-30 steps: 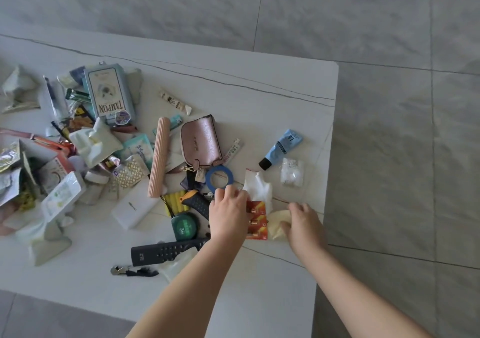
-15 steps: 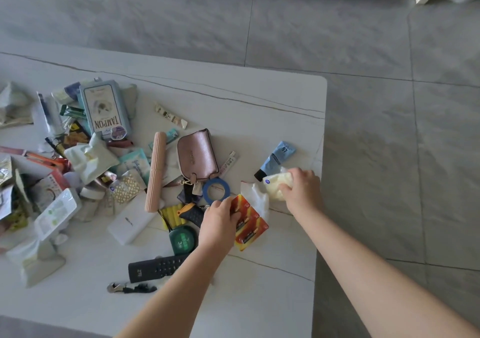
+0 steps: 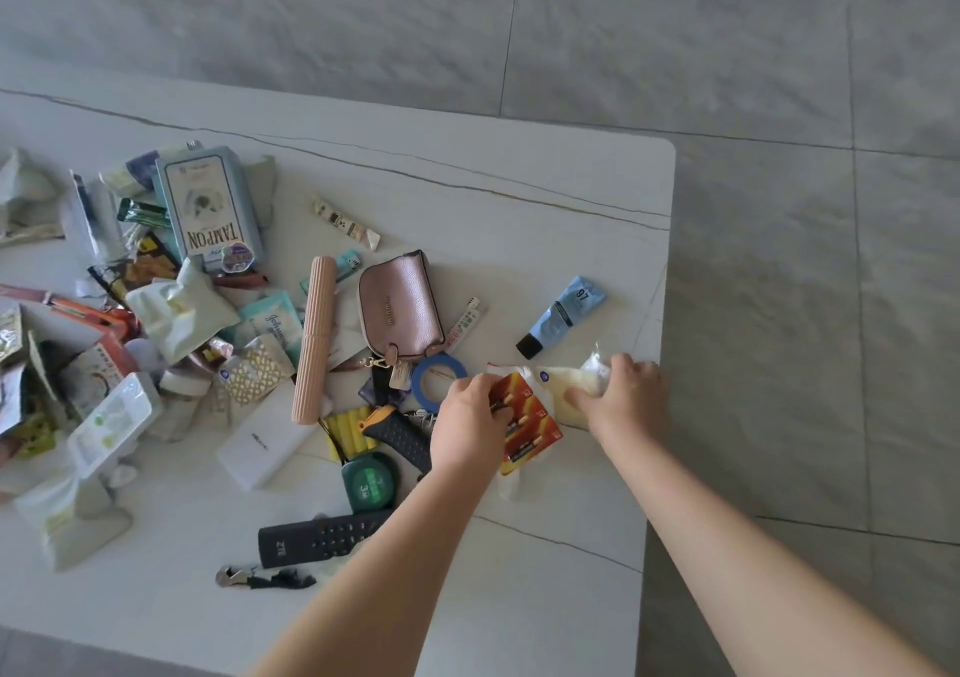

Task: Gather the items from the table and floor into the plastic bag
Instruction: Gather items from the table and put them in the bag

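Note:
My left hand [image 3: 470, 416] pinches the red and orange battery pack [image 3: 527, 424] near the table's right edge. My right hand [image 3: 621, 390] grips a pale yellow packet [image 3: 563, 382] together with a small clear plastic pouch [image 3: 595, 364] just right of the batteries. A white tissue pack [image 3: 511, 484] lies partly under the batteries. Close by lie a blue tape ring [image 3: 436, 377], a pink pouch [image 3: 400, 307] and a light blue tube [image 3: 563, 315]. No plastic bag shows in the frame.
The white marble table [image 3: 519, 193] carries a heap of items at the left: a tampon box [image 3: 210, 208], a pink ribbed case [image 3: 311, 338], a green tape measure [image 3: 369, 481], a black remote [image 3: 322, 538], a white power bank [image 3: 265, 440]. Grey tiled floor [image 3: 779, 208] lies right and behind.
My right hand picked up the pale yellow packet, carried it to the clear pouch and now holds both. My left hand took hold of the battery pack and tilted it.

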Tool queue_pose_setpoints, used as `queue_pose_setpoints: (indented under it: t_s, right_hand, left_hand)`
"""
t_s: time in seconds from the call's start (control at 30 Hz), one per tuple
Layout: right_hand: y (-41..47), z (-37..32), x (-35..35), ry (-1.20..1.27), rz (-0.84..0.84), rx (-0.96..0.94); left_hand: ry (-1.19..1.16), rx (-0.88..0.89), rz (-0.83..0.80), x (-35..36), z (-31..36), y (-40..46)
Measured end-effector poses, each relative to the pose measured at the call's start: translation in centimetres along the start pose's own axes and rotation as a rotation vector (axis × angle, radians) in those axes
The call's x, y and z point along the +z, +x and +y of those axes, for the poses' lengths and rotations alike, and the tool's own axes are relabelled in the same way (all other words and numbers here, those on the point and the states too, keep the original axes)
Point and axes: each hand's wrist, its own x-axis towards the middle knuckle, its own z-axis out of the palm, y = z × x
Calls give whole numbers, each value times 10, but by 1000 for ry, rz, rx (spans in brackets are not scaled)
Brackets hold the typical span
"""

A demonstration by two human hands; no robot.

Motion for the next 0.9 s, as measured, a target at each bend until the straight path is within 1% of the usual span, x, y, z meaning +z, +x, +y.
queue_pose_setpoints:
  t_s: [0.13, 0.3, 0.37, 0.47, 0.5, 0.6, 0.7, 0.8, 0.9]
  right_hand:
    - [-8, 8, 2, 149, -39, 19]
    - [-12, 16, 2, 231, -68, 6]
    - [-15, 17, -1, 250, -73, -2]
    - [-23, 17, -9, 294, -106, 10]
    - [-27, 16, -13, 320, -118, 19]
    - [-46, 11, -31, 445, -165, 49]
    - [-71, 1, -55, 523, -219, 46]
    - [-101, -13, -81, 546, -279, 4]
    - [-137, -32, -109, 522, -342, -60]
  left_hand:
    - [-42, -116, 32, 11, 13, 7]
    - [-121, -204, 1, 18, 18, 14]
    - [-142, -222, -7, 16, 19, 10]
    - [-114, -214, -35, 10, 17, -3]
    - [-149, -227, -46, 5, 17, -9]
    - [-423, -311, -84, -17, 16, -36]
    - [-669, -369, -79, -49, 17, -72]
    - [-890, -424, -62, -83, 16, -116]
    - [-1044, -438, -24, -118, 11, -164]
